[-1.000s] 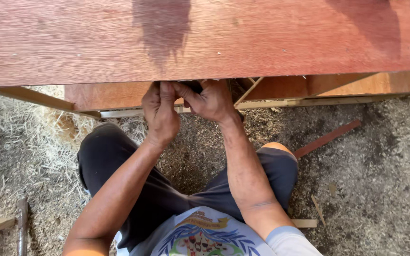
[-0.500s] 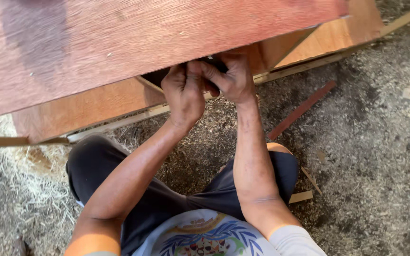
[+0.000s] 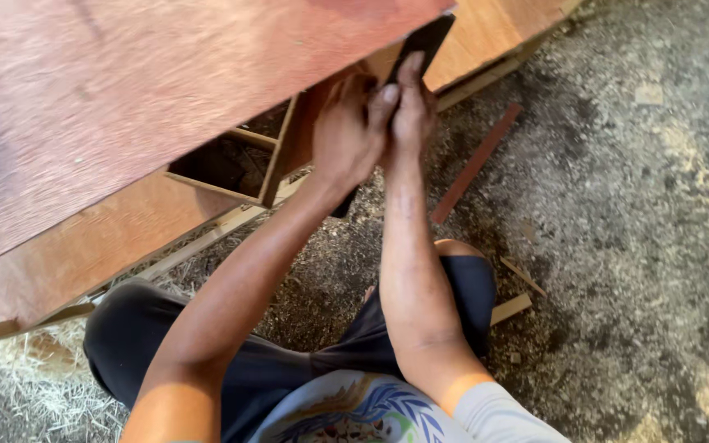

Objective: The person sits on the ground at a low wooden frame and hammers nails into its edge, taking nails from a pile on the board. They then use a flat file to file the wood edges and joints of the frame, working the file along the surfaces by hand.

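I sit on the ground with both arms stretched forward under a large reddish plywood panel (image 3: 149,90). My left hand (image 3: 345,135) and my right hand (image 3: 413,107) are pressed together, both closed around a long flat dark object (image 3: 427,39). Its upper end sticks out above my fingers against the panel's edge, and its lower end shows below my left wrist. Just left of my hands is an open compartment (image 3: 227,164) framed by thin wooden slats.
A lighter plywood board (image 3: 100,242) lies under the red panel. A thin reddish wood strip (image 3: 476,162) and short wood offcuts (image 3: 512,308) lie on the sawdust-covered ground to the right. Dry straw (image 3: 10,394) lies at the lower left.
The view has swung left and tilted, so the panel now slopes across the top. My hands have come up to the panel's edge, and the dark object now sticks out above them.
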The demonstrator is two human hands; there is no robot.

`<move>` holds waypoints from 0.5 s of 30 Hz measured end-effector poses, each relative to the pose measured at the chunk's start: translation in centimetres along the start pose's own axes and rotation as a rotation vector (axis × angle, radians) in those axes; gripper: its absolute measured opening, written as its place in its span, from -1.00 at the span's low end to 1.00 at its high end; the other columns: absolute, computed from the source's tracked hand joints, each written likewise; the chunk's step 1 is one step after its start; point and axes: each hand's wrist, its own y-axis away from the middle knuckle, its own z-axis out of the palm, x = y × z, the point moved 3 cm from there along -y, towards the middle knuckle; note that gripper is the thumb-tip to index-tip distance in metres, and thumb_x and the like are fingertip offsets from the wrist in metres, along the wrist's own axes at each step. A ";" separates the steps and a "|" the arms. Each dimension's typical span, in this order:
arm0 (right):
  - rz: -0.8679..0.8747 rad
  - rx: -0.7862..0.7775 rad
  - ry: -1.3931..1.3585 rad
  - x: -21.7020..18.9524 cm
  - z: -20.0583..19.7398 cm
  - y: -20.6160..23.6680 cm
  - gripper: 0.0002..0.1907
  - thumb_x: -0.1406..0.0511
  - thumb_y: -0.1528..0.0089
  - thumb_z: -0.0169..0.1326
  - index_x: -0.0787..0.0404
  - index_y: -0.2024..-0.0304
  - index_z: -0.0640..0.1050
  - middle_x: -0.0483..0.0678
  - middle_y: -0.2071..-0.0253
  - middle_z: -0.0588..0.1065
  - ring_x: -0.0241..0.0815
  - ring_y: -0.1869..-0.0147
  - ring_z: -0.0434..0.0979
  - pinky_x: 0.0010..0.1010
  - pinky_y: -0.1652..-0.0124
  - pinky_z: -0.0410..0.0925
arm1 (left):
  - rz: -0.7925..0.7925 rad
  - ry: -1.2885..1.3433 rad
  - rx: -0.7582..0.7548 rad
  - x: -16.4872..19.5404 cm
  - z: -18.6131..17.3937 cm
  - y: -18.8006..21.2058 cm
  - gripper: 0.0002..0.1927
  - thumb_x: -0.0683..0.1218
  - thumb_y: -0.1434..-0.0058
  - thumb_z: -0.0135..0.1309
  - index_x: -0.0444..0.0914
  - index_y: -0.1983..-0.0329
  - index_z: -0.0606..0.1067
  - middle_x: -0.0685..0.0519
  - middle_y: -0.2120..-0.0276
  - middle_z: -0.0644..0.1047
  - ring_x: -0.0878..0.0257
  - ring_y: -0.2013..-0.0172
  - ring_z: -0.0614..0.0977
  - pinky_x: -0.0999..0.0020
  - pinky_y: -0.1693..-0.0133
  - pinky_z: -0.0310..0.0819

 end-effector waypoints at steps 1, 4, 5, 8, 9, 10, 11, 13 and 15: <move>0.112 0.050 -0.103 0.0 0.2 0.2 -0.53 -0.08 -0.32 0.09 0.19 0.32 0.51 -0.08 0.55 0.47 -0.28 0.55 0.46 -0.46 0.56 0.33 | -0.059 -0.007 -0.048 -0.2 -0.2 0.8 -0.52 0.24 -0.43 -0.12 -0.26 0.01 0.48 -0.21 0.25 0.62 -0.16 0.25 0.68 -0.06 0.22 0.53; 0.151 -0.010 -0.155 -1.1 1.4 0.9 -0.43 -0.15 -0.24 0.12 0.21 0.38 0.46 -0.05 0.58 0.45 -0.21 0.60 0.48 -0.39 0.60 0.38 | -0.159 -0.013 -0.158 -0.8 -1.2 2.4 -0.47 0.26 -0.37 -0.11 -0.27 -0.04 0.44 -0.24 0.37 0.61 -0.24 0.29 0.67 -0.12 0.24 0.49; 0.164 0.001 -0.192 -1.5 1.8 1.0 -0.43 -0.16 -0.22 0.12 0.20 0.40 0.43 -0.05 0.59 0.44 -0.20 0.62 0.47 -0.38 0.63 0.36 | -0.176 -0.016 -0.189 -0.9 -1.4 2.7 -0.45 0.27 -0.34 -0.12 -0.27 -0.08 0.42 -0.26 0.41 0.61 -0.25 0.30 0.67 -0.13 0.25 0.49; 0.176 0.015 -0.270 -2.6 2.9 0.8 -0.40 -0.19 -0.19 0.13 0.18 0.45 0.36 -0.04 0.61 0.41 -0.18 0.66 0.44 -0.34 0.68 0.33 | -0.108 -0.039 -0.202 -0.8 -2.0 2.7 -0.43 0.25 -0.39 -0.12 -0.32 -0.11 0.42 -0.30 0.36 0.61 -0.29 0.28 0.66 -0.16 0.21 0.47; 0.162 0.011 -0.273 -2.9 3.2 0.7 -0.40 -0.18 -0.19 0.13 0.18 0.44 0.36 -0.02 0.61 0.41 -0.17 0.66 0.45 -0.32 0.67 0.34 | -0.105 -0.043 -0.220 -0.9 -2.1 2.7 -0.45 0.25 -0.41 -0.13 -0.32 -0.10 0.45 -0.31 0.35 0.61 -0.29 0.25 0.66 -0.16 0.17 0.48; 0.146 0.007 -0.276 -3.1 3.5 0.7 -0.40 -0.18 -0.19 0.14 0.18 0.44 0.36 -0.01 0.61 0.40 -0.15 0.65 0.45 -0.30 0.66 0.35 | -0.100 -0.047 -0.238 -1.0 -2.1 2.6 -0.46 0.24 -0.44 -0.15 -0.31 -0.08 0.48 -0.32 0.35 0.61 -0.28 0.23 0.66 -0.15 0.14 0.49; 0.151 0.013 -0.277 -3.1 3.7 0.6 -0.41 -0.17 -0.20 0.13 0.18 0.44 0.35 -0.01 0.60 0.40 -0.16 0.65 0.45 -0.31 0.66 0.35 | -0.096 -0.053 -0.256 -1.0 -2.1 2.6 -0.46 0.24 -0.47 -0.16 -0.30 -0.07 0.50 -0.33 0.34 0.61 -0.28 0.21 0.67 -0.14 0.10 0.50; 0.158 0.020 -0.277 -3.0 4.0 0.7 -0.42 -0.16 -0.22 0.13 0.17 0.43 0.35 -0.02 0.60 0.40 -0.16 0.65 0.45 -0.31 0.66 0.35 | -0.019 -0.031 -0.193 -1.0 -2.5 2.6 -0.44 0.23 -0.49 -0.16 -0.35 -0.07 0.51 -0.34 0.31 0.61 -0.29 0.20 0.67 -0.13 0.13 0.52; 0.086 -0.033 -0.280 -2.8 4.4 0.8 -0.43 -0.14 -0.28 0.10 0.17 0.43 0.35 -0.03 0.60 0.40 -0.16 0.65 0.45 -0.30 0.66 0.35 | -0.035 -0.026 -0.188 -1.3 -2.8 2.6 -0.42 0.23 -0.48 -0.20 -0.36 -0.10 0.50 -0.30 0.37 0.61 -0.23 0.28 0.68 -0.08 0.19 0.55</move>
